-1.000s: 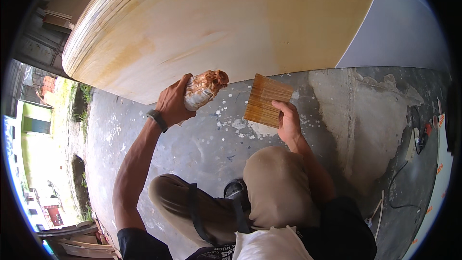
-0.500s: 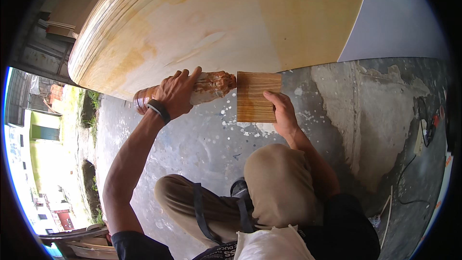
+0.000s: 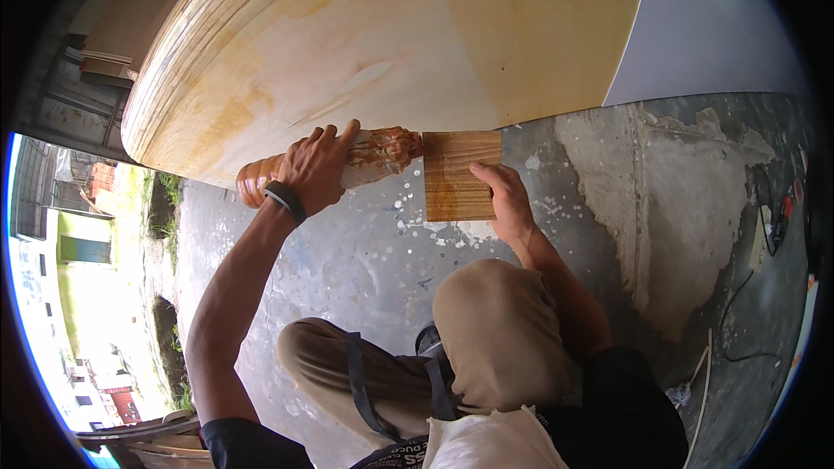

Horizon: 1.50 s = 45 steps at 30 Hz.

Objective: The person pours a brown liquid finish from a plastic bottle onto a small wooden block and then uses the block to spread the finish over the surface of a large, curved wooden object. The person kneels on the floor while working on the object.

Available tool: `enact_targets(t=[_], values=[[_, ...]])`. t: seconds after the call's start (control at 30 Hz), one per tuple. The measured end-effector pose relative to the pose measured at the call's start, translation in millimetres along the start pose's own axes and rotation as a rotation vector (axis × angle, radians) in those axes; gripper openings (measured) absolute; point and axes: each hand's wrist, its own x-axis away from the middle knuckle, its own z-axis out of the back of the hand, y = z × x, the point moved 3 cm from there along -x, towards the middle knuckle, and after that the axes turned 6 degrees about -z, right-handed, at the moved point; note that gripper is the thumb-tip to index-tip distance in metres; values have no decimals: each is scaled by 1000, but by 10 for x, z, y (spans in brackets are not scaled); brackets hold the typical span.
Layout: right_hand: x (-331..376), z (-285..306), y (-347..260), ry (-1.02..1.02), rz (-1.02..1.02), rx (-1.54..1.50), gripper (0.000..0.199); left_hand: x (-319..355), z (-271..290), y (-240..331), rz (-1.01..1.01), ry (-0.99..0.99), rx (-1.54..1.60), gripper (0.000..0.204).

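Observation:
My left hand (image 3: 314,175) is wrapped around a bottle (image 3: 380,156) lying on its side in the air, smeared with brown and whitish residue. Its crusted neck points right and meets the upper left edge of a small rectangular wooden board (image 3: 453,187). That board has brown striped grain and is gripped at its right side by my right hand (image 3: 511,204), thumb on top and the other fingers hidden underneath. Whether anything is coming out of the bottle cannot be made out.
A large curved plywood panel (image 3: 417,35) with yellow-brown stains rises just beyond my hands, beside a pale grey-white surface (image 3: 712,35). Below is a paint-spotted grey floor (image 3: 347,269) with a worn patch (image 3: 686,208). A black cable (image 3: 730,330) lies at right.
My hands, the bottle and the board keep nearly the same positions relative to each other. The whole view has shifted slightly, with the panel appearing a little further left.

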Motion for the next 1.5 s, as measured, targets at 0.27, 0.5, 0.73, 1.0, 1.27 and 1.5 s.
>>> enact_targets(t=[0.27, 0.5, 0.73, 1.0, 1.27, 1.5], values=[[6, -8, -26, 0, -9, -29, 25, -48, 66, 44, 19, -23, -40, 91], [-9, 31, -32, 11, 15, -26, 25, -79, 114, 109, 44, -31, -22, 90], [-21, 54, -123, 33, 4, -119, 28, -119, 153, 233, 34, -37, -6, 85], [-182, 190, -271, 58, 48, -145, 30, -64, 235, 419, 6, -48, 27, 80], [-264, 193, -235, 57, 24, -274, 30, 16, 235, 455, 46, -109, 70, 81], [-327, 98, -222, 39, 22, -292, 29, 32, 186, 308, 56, -108, 108, 83]])
